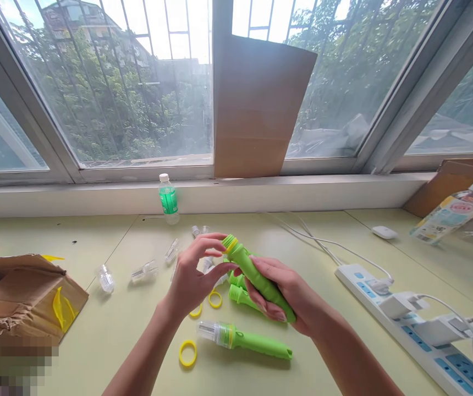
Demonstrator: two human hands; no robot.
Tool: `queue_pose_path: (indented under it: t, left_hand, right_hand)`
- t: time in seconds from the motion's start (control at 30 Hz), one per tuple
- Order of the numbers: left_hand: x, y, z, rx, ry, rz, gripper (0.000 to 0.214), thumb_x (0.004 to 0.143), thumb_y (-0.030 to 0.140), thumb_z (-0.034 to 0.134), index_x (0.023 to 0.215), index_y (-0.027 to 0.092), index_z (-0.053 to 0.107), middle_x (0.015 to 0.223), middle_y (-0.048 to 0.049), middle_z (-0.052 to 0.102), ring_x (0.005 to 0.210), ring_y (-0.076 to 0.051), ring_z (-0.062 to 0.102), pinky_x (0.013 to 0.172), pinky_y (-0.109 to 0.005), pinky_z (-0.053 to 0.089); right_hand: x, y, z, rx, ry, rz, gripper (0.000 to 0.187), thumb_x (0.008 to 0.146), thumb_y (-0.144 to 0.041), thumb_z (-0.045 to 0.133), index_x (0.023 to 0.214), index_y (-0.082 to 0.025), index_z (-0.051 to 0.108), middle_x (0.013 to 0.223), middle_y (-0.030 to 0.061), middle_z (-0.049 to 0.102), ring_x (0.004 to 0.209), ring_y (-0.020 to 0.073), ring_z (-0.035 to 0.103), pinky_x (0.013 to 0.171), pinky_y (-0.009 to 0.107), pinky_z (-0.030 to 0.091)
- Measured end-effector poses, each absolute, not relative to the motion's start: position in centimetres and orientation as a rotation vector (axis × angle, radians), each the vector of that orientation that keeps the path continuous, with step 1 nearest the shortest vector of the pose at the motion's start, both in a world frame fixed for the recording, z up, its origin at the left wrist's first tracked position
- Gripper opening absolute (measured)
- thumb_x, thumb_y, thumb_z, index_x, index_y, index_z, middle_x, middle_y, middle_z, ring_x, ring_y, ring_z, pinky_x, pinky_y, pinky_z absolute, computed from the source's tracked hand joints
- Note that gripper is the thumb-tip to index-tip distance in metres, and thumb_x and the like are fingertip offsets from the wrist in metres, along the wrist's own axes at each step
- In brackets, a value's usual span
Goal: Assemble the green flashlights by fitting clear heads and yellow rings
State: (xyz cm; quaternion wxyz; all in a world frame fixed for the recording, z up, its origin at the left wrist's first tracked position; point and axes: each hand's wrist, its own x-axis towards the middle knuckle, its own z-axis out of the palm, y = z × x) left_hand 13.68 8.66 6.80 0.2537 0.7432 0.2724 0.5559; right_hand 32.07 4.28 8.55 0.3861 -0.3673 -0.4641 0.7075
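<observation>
Centrally, a green handle [262, 279] is held aslant above the table [96, 330], the grip of the right hand [286, 286] wrapped around its body, presumably to steady it while leaving its threaded end [230, 241] exposed. The left hand's [195, 268] grip curves about a yellow ring [230, 249] at that end; whether it pinches cannot be told. Beneath lie other handles [243, 296], partly hidden by the hands, and one capped handle [257, 345]. Loose rings [181, 355] and clear caps [143, 271] lie leftward, perhaps for reach. Outward are a cardboard box [30, 308], a green-labelled bottle [169, 201] and a power strip [416, 336] crowding the right side.
</observation>
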Motion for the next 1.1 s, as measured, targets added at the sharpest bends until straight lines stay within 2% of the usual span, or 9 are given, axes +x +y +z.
queue_pose_path:
  t: [0.13, 0.23, 0.37, 0.43, 0.53, 0.7, 0.87, 0.97, 1.1]
  left_hand:
    - [13.53, 8.75, 6.91, 2.02, 0.765, 1.485, 0.013, 0.081, 0.02, 0.068, 0.09, 0.02, 0.059, 0.109, -0.0068, 0.065, 0.091, -0.017, 0.066, 0.075, -0.034, 0.063]
    - [13.52, 8.82, 6.77, 2.033, 0.793, 1.479, 0.008, 0.082, 0.02, 0.065, 0.085, 0.019, 0.058, 0.108, -0.0069, 0.065, 0.092, -0.017, 0.066, 0.074, -0.032, 0.062]
    - [13.47, 8.74, 6.89, 2.037, 0.749, 1.495, 0.015, 0.08, 0.02, 0.069, 0.09, 0.02, 0.058, 0.112, -0.0068, 0.063, 0.091, -0.016, 0.066, 0.074, -0.032, 0.062]
    - [13.35, 8.65, 7.11, 2.057, 0.712, 1.488, 0.022, 0.076, 0.019, 0.072, 0.093, 0.02, 0.058, 0.114, -0.007, 0.062, 0.092, -0.016, 0.065, 0.075, -0.033, 0.062]
    - [13.08, 8.54, 7.47, 2.13, 0.699, 1.483, 0.02, 0.079, 0.015, 0.069, 0.093, 0.021, 0.057, 0.115, -0.0071, 0.062, 0.098, -0.017, 0.063, 0.076, -0.033, 0.061]
    - [12.83, 8.42, 7.72, 2.249, 0.735, 1.49, 0.01, 0.083, 0.013, 0.064, 0.087, 0.02, 0.058, 0.113, -0.0058, 0.063, 0.099, -0.017, 0.063, 0.084, -0.038, 0.057]
    - [13.17, 8.32, 7.48, 2.179, 0.713, 1.505, 0.016, 0.083, 0.012, 0.064, 0.094, 0.02, 0.059, 0.113, -0.0053, 0.063, 0.094, -0.015, 0.064, 0.075, -0.031, 0.06]
    - [13.36, 8.36, 7.29, 2.134, 0.698, 1.516, 0.021, 0.082, 0.01, 0.065, 0.099, 0.021, 0.059, 0.114, -0.0048, 0.063, 0.094, -0.014, 0.065, 0.075, -0.029, 0.061]
    - [13.45, 8.36, 7.27, 2.136, 0.693, 1.551, 0.019, 0.082, 0.009, 0.063, 0.097, 0.02, 0.059, 0.113, -0.0047, 0.064, 0.094, -0.014, 0.064, 0.075, -0.028, 0.061]
  right_hand:
    - [31.93, 4.1, 8.62, -0.979, -1.21, 1.821, 0.028, 0.092, -0.046, 0.048, 0.097, -0.019, 0.05, 0.048, -0.0063, 0.05, 0.029, 0.0026, 0.022, 0.032, 0.017, 0.015]
    - [31.76, 4.01, 8.8, -1.018, -1.265, 1.772, 0.029, 0.088, -0.042, 0.057, 0.107, -0.021, 0.049, 0.053, -0.0069, 0.053, 0.03, 0.0015, 0.023, 0.032, 0.015, 0.015]
    - [31.7, 4.17, 8.87, -0.99, -1.29, 1.665, 0.027, 0.085, -0.044, 0.06, 0.092, -0.019, 0.054, 0.073, -0.0014, 0.058, 0.035, 0.0025, 0.037, 0.03, 0.016, 0.019]
    - [31.72, 4.28, 8.86, -0.963, -1.301, 1.635, 0.028, 0.084, -0.045, 0.061, 0.087, -0.018, 0.056, 0.075, -0.0007, 0.056, 0.041, 0.0045, 0.042, 0.033, 0.017, 0.024]
    - [31.78, 4.39, 8.9, -0.899, -1.35, 1.645, 0.029, 0.086, -0.045, 0.06, 0.087, -0.016, 0.057, 0.071, 0.0, 0.055, 0.043, 0.0056, 0.043, 0.038, 0.019, 0.026]
    - [32.08, 4.34, 8.89, -0.83, -1.31, 1.746, 0.027, 0.091, -0.041, 0.053, 0.086, -0.015, 0.056, 0.06, -0.0021, 0.053, 0.036, 0.0025, 0.034, 0.035, 0.018, 0.019]
    - [31.96, 4.19, 8.7, -0.872, -1.235, 1.804, 0.021, 0.094, -0.04, 0.048, 0.097, -0.019, 0.048, 0.058, -0.0016, 0.059, 0.029, 0.0015, 0.028, 0.03, 0.015, 0.016]
    - [31.84, 4.21, 8.63, -0.916, -1.243, 1.738, 0.02, 0.091, -0.038, 0.055, 0.098, -0.022, 0.044, 0.063, -0.0021, 0.063, 0.029, 0.0014, 0.032, 0.029, 0.013, 0.019]
    - [31.96, 4.39, 8.59, -0.904, -1.256, 1.653, 0.023, 0.088, -0.039, 0.059, 0.087, -0.02, 0.047, 0.072, 0.0005, 0.064, 0.036, 0.0053, 0.046, 0.028, 0.014, 0.026]
